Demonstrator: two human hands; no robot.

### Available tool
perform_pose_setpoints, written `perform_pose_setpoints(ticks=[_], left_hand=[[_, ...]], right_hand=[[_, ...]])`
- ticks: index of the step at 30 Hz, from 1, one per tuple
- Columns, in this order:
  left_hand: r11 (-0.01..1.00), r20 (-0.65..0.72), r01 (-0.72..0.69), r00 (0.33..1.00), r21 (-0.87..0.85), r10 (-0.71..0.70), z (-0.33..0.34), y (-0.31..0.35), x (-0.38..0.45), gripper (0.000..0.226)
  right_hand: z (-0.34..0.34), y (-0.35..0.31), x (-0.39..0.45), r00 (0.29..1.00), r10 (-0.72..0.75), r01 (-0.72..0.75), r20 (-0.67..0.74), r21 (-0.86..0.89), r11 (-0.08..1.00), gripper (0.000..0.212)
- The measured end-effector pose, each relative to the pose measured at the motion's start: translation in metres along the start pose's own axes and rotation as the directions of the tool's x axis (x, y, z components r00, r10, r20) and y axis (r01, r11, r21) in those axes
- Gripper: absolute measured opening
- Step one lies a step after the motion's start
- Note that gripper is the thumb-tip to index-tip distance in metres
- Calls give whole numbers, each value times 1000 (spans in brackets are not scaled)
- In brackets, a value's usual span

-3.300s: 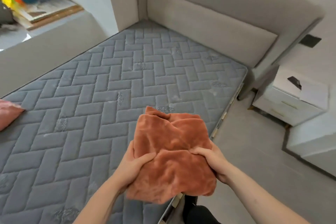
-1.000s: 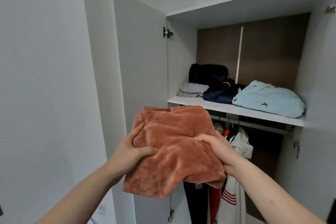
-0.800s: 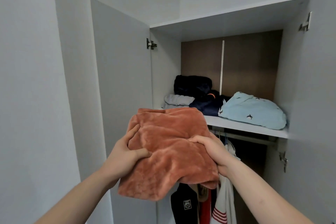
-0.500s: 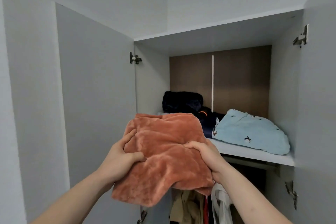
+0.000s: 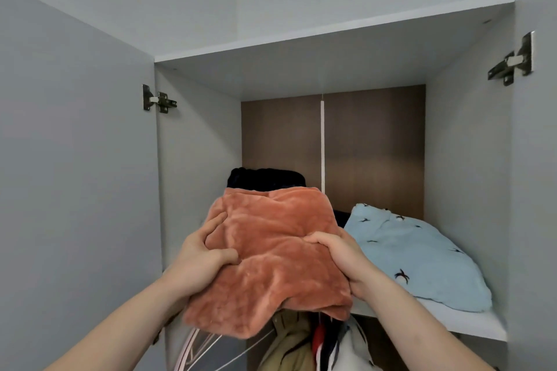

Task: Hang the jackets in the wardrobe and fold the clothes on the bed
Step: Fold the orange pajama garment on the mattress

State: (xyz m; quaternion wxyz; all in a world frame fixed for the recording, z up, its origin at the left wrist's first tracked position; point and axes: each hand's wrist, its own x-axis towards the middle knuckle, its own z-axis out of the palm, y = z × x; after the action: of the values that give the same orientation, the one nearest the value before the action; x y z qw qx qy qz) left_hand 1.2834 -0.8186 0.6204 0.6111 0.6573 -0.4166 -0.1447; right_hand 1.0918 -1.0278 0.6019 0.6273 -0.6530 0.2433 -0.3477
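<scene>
Btwn both grips: folded garment (image 5: 271,253).

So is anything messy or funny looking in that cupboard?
Nothing is broken or spilled. The light blue garment on the wardrobe shelf looks lumpy, more bundled than flat. The left hand and right hand grip the folded orange fleece in front of the shelf.

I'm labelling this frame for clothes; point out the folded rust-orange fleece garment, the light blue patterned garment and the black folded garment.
Folded rust-orange fleece garment (image 5: 271,253), head view, top face.
Light blue patterned garment (image 5: 422,256), head view, middle.
Black folded garment (image 5: 265,179), head view, top edge.
</scene>
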Motion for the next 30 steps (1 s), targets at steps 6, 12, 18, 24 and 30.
perform_pose_setpoints(ticks=[6, 12, 18, 24, 30], left_hand=[[994, 157, 68, 986, -91, -53, 31, 1, 76, 99], [991, 279, 71, 960, -117, -36, 70, 4, 141, 97], [992, 389, 68, 921, -108, -21, 112, 22, 198, 80], [988, 439, 51, 898, -147, 19, 165, 41, 251, 64], [988, 535, 103, 845, -114, -26, 229, 13, 269, 76]], right_hand=[[-38, -10, 36, 990, -1, 2, -138, 4, 1000, 75], [-75, -24, 64, 961, -6, -3, -277, -33, 999, 84], [-119, -46, 95, 949, 42, -64, -314, -60, 996, 72], [-167, -74, 134, 911, -5, -61, -413, -148, 987, 65], [-227, -52, 151, 884, 3, -177, -467, -331, 927, 55]])
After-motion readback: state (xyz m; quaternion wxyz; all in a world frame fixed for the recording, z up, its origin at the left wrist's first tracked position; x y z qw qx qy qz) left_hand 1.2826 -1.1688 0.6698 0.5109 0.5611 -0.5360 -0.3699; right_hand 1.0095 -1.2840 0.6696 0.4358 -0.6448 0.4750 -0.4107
